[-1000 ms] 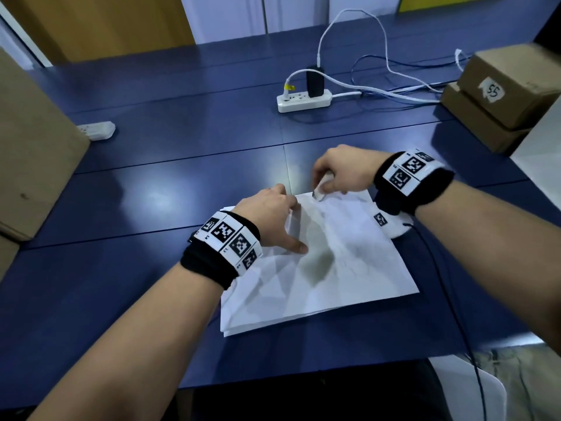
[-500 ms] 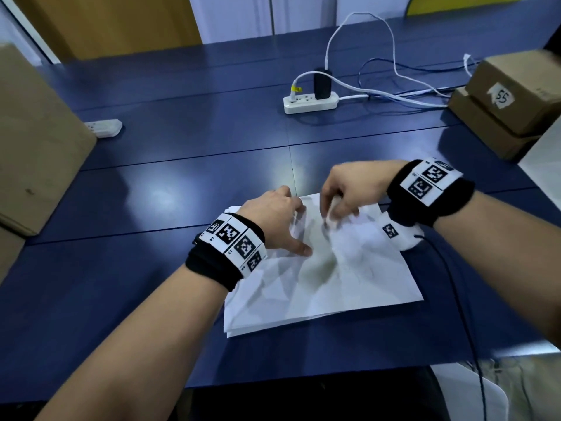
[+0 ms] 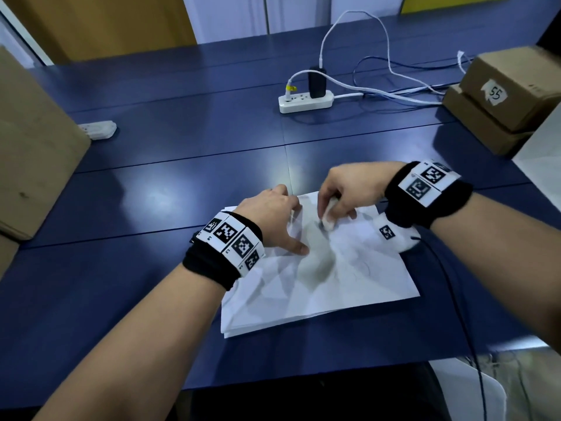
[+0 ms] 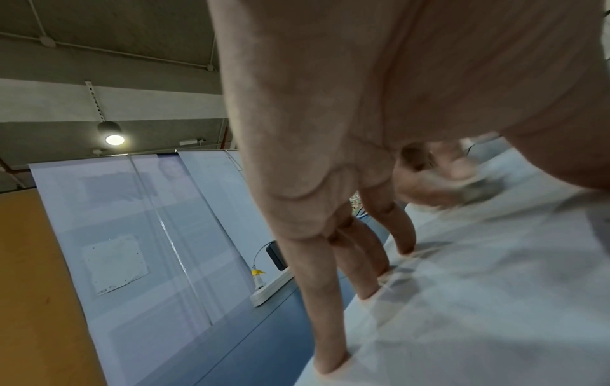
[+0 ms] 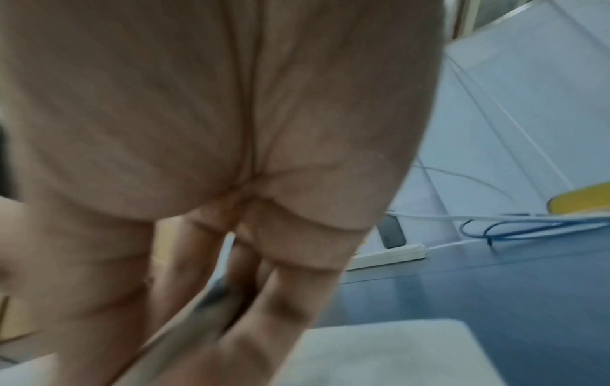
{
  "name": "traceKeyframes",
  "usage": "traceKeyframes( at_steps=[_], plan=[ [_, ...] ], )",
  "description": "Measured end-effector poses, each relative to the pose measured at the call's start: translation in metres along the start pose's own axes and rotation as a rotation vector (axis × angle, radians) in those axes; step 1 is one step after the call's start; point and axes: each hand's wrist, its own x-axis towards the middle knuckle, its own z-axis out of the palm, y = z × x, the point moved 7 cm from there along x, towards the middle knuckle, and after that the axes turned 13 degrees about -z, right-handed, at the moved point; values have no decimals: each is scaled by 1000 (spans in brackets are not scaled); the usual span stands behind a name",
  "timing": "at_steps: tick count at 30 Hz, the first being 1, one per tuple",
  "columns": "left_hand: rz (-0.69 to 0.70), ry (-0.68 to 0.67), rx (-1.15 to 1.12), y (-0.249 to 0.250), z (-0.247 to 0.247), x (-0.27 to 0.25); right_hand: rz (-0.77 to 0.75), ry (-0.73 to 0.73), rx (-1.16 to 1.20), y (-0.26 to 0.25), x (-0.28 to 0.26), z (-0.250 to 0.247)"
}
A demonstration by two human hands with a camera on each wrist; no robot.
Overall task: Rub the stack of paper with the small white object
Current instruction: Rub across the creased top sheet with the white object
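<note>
A stack of crumpled white paper [image 3: 349,287] lies on the blue table [image 3: 151,202] in front of me, with a grey smudge in its middle. My right hand [image 3: 334,208] pinches a small white eraser-like object [image 3: 328,223] and presses its tip onto the paper near the far edge. My left hand [image 3: 273,220] has spread, straight fingers pressing down the paper's far left part. In the left wrist view its fingertips [image 4: 333,365] stand on the paper [image 4: 495,300], with the right hand [image 4: 439,182] blurred behind. The right wrist view is blurred.
A white power strip [image 3: 305,101] with a black adapter and white and blue cables lies further back. Stacked cardboard boxes [image 3: 510,95] stand at the right. A large cardboard box [image 3: 33,147] sits at the left, with a second white power strip [image 3: 98,129] beside it.
My right hand has drawn the small white object from the paper's far edge toward me onto the sheet. The left hand has stayed pressing on the paper.
</note>
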Motion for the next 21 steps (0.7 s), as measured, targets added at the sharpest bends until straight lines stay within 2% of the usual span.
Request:
traceKeyframes(
  at_steps=[2,3,4,8,9,12,14,15,18,19,21],
  plan=[
    [6,7,4,0,0,-1,51,202,-75,13,4,-20],
    [9,8,1,0,0,-2,65,253,-97,16,5,-26],
    [14,9,1,0,0,-2,67,242,-99,15,4,-26],
    [32,-3,6,2,1,-1,12,-86,-37,-8,0,4],
    [35,-8,12,3,1,0,2,-82,-66,-9,2,4],
    [23,-17,26,3,1,1,57,174,-146,6,9,-24],
    [3,-1,27,3,1,2,81,229,-133,14,8,-30],
    [-2,12,33,4,2,2,66,180,-100,13,7,-24],
    [-8,34,27,6,3,3,-2,-90,-3,-3,2,5],
    [-10,34,23,6,3,4,-11,-129,-3,-5,2,9],
    [-9,28,18,8,2,5,3,-66,-33,-1,7,1]
  ],
)
